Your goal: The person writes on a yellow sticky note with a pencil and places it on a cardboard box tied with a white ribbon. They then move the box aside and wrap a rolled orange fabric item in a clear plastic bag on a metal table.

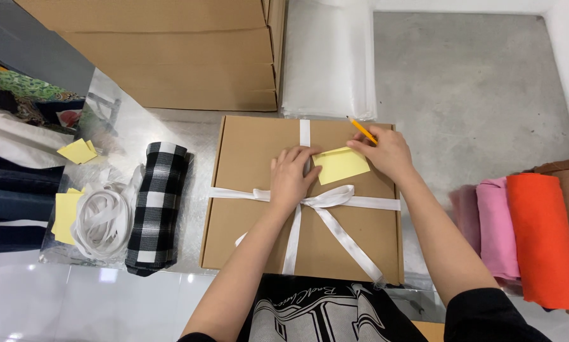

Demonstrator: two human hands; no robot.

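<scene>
The left hand (292,178) lies flat, fingers spread, on a ribboned cardboard box (246,215), holding down a yellow sticky note (341,164). The right hand (386,152) pinches a pencil (362,131), seemingly at the note's edge. A checked fabric roll (158,206) and a ribbon coil (101,218) lie to the left, pink and orange rolls (525,234) to the right.

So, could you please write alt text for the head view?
Two hands rest on a flat brown box tied with white ribbon: the left hand pins a yellow sticky note, the right hand holds a pencil. Rolled fabrics lie on both sides.

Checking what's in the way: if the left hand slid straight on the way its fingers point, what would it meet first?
The left hand points up and right, so it would probably first meet the yellow note on the box, beside its fingertips.
</scene>
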